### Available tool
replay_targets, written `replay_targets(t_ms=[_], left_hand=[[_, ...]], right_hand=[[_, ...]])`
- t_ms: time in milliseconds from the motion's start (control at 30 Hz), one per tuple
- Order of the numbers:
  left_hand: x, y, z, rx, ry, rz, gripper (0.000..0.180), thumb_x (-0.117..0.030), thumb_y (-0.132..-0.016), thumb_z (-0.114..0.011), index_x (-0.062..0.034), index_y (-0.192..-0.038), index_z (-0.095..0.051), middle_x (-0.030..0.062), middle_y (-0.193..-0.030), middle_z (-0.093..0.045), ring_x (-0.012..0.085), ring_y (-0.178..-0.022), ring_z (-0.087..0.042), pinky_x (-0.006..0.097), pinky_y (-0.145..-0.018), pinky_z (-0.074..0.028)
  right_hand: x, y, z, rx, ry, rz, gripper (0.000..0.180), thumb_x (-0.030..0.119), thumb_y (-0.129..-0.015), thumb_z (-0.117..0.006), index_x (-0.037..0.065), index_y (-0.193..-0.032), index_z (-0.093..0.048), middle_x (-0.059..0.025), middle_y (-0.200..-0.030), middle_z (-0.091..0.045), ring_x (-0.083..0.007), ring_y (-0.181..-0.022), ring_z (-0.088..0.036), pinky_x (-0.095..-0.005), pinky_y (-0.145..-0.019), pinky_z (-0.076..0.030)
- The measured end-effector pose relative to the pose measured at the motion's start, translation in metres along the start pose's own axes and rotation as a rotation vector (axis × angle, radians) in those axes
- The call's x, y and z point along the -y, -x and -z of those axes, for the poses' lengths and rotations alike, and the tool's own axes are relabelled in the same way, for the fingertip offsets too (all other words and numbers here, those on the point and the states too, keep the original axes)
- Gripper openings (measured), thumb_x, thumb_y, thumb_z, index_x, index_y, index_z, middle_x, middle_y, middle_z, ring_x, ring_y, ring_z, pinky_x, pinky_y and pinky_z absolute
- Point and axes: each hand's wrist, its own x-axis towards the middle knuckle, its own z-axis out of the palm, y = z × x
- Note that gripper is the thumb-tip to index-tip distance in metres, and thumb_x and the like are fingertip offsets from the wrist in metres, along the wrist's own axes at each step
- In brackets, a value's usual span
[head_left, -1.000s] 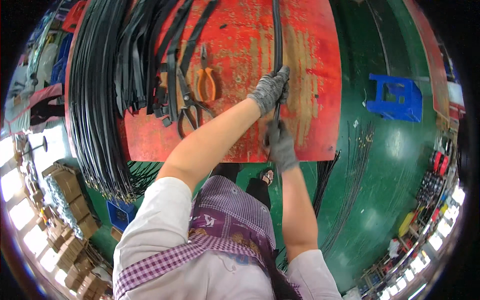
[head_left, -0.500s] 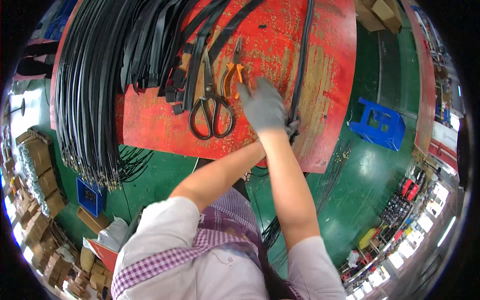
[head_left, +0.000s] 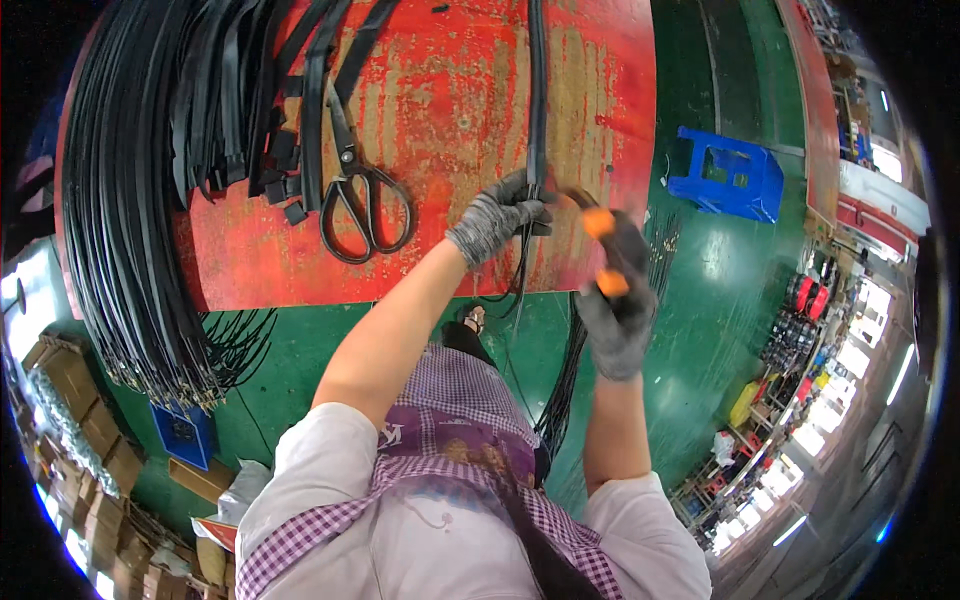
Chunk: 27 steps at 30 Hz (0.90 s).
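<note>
A long black sleeve [head_left: 537,90] runs down the right part of the red table, and thin black cables [head_left: 522,265] come out of its near end. My left hand [head_left: 498,218], in a grey glove, is closed around that end by the table's near edge. My right hand [head_left: 622,325], also gloved and smeared by motion, grips orange-handled pliers [head_left: 598,222]. Their jaws point toward the sleeve end just right of my left fingers; whether they touch it I cannot tell. Large black-handled scissors [head_left: 349,168] lie on the table left of my left hand.
On the left of the red table [head_left: 440,130] lies a thick bundle of black cables [head_left: 130,200], its ends hanging over the edge. Black strips [head_left: 225,90] and small cut black pieces [head_left: 284,150] lie beside it. A blue plastic stool [head_left: 728,172] stands on the green floor at right.
My right hand has picked the pliers up from beside the scissors and brought them right, to the sleeve end. My left hand now shows plainly on the sleeve. The view has shifted right.
</note>
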Motion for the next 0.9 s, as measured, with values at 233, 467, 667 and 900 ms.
replay_targets(t_ms=[233,467,667,900], left_hand=[[-0.007,0.0,-0.015,0.006,-0.28,-0.007,0.043,0.001,-0.076,-0.05,-0.0043,-0.117,-0.037,0.0077,-0.094,-0.054,0.0183,-0.078,-0.055,0.035,-0.072,-0.049],[-0.009,0.0,-0.017,-0.025,-0.57,-0.064,0.043,0.001,-0.076,-0.051,-0.0031,-0.117,-0.038,0.0047,-0.096,-0.054,0.0117,-0.087,-0.051,0.026,-0.079,-0.042],[-0.004,0.0,-0.014,-0.048,-0.64,-0.105,0.041,0.0,-0.076,-0.052,-0.0013,-0.114,-0.039,0.003,-0.097,-0.052,0.0102,-0.087,-0.049,0.025,-0.078,-0.041],[-0.014,0.011,-0.029,-0.05,-0.617,-0.098,0.044,-0.002,-0.076,-0.053,0.0001,-0.117,-0.037,0.0045,-0.103,-0.051,0.0121,-0.093,-0.048,0.027,-0.083,-0.039]], right_hand=[[-0.08,0.075,0.044,0.221,-0.777,-0.427,0.034,0.015,-0.069,-0.061,0.002,-0.099,-0.052,-0.0031,-0.084,-0.055,-0.0114,-0.07,-0.052,-0.0227,-0.062,-0.042],[-0.138,0.061,0.019,0.47,-0.592,-0.59,0.04,0.021,-0.074,-0.055,0.0,-0.107,-0.045,-0.0095,-0.096,-0.054,-0.0212,-0.089,-0.054,-0.0321,-0.078,-0.044],[-0.152,0.038,0.011,0.375,-0.949,-0.86,0.051,0.028,-0.073,-0.055,-0.003,-0.11,-0.04,-0.0132,-0.1,-0.051,-0.0243,-0.092,-0.052,-0.0379,-0.081,-0.043],[-0.096,0.017,-0.007,0.111,-0.371,-0.64,0.025,0.021,-0.073,-0.055,0.001,-0.088,-0.053,-0.0046,-0.074,-0.055,-0.0112,-0.063,-0.054,-0.023,-0.059,-0.045]])
